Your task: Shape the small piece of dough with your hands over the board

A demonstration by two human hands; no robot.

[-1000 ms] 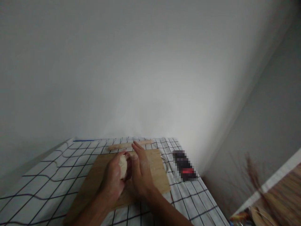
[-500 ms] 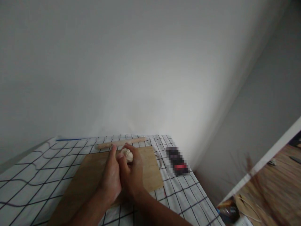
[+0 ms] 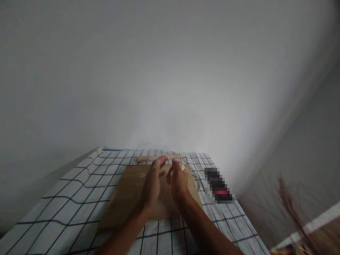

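Note:
Above the wooden board [image 3: 119, 198], my two hands are a short gap apart. My right hand [image 3: 178, 180] is closed around a small pale lump of dough [image 3: 182, 166]; only a bit of it shows past the fingers, the rest being hidden. My left hand [image 3: 152, 182] faces it with fingers stretched forward and slightly bent, and no object is visible in it. Whitish traces mark the left fingertips. Beyond the hands, a light wooden rolling pin [image 3: 145, 158] lies crosswise behind the board.
A white cloth with dark grid lines [image 3: 79, 191] covers the table. To the board's right lies a dark, pixelated item with a red patch [image 3: 221, 191], near the table's right edge. A pale wall [image 3: 164, 88] rises behind, and blurred reddish-brown stalks [image 3: 287, 198] stand at right.
The hands were pressed together around the dough; now they have parted, and the dough sits in the right hand. The view has shifted, so the board appears farther right.

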